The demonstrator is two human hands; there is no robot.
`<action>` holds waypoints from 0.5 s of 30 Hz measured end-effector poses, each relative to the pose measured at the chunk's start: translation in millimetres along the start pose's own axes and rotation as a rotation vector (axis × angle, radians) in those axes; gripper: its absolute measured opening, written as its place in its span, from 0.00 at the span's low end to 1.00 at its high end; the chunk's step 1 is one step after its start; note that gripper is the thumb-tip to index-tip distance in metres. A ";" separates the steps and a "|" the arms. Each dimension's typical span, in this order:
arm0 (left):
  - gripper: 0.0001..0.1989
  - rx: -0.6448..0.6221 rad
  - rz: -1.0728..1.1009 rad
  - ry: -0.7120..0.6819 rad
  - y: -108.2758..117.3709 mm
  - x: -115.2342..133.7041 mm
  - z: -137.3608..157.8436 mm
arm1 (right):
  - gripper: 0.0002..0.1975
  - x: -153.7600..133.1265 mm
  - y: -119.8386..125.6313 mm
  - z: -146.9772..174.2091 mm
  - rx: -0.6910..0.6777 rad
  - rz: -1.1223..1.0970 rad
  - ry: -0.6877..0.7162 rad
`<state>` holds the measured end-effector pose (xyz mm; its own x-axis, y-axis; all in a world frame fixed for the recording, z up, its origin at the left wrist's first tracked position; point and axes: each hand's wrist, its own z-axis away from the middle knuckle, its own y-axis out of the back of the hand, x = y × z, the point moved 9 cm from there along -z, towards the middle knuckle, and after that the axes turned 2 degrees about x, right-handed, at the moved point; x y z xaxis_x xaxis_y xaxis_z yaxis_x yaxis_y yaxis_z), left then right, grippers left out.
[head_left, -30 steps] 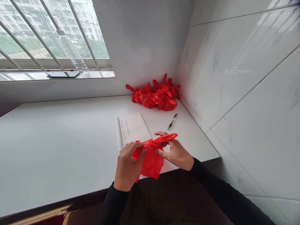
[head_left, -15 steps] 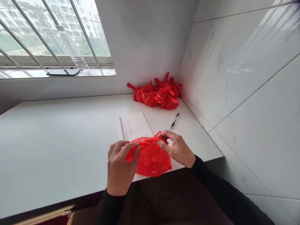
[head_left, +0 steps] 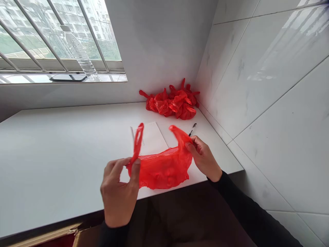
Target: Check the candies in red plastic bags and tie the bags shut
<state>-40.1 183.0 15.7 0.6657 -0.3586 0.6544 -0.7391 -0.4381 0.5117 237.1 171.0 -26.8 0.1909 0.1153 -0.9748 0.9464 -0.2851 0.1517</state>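
Note:
A thin red plastic bag (head_left: 161,169) is stretched between my hands over the front edge of the white table. Small lumps show through its film, but I cannot make out what they are. My left hand (head_left: 120,188) pinches the base of the left handle loop, which stands up above the fingers. On the other side, my right hand (head_left: 203,154) grips the bag below its right handle, whose tip points up and left. Behind the bag lies a sheet of paper or notebook (head_left: 151,137) with small printed marks, partly covered by it.
Several knotted red bags (head_left: 172,103) are heaped in the table's back corner against the walls. A black pen (head_left: 192,129) lies near my right hand. On the window sill are a clear bottle (head_left: 82,56) and a phone (head_left: 68,78). An open cardboard box (head_left: 51,236) is below the table edge.
My hands have moved apart, the left one leftward and the right one slightly right. The bag's bunched top is now spread wide, with both handles standing up.

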 end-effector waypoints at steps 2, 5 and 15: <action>0.13 0.101 0.030 0.099 14.7 -7.1 0.8 | 0.10 -3.1 13.5 0.8 0.057 0.027 0.020; 0.14 0.107 0.107 0.244 24.5 -12.8 7.4 | 0.09 -34.9 32.1 14.3 0.248 0.110 0.194; 0.18 -0.144 0.196 0.373 13.1 3.3 18.7 | 0.10 -88.2 -60.9 33.4 -0.308 0.908 0.577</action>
<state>-45.6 160.6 14.2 0.4478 -0.0901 0.8896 -0.8722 -0.2629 0.4124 153.9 146.4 44.5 0.8604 0.4310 -0.2719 0.4032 -0.2495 0.8804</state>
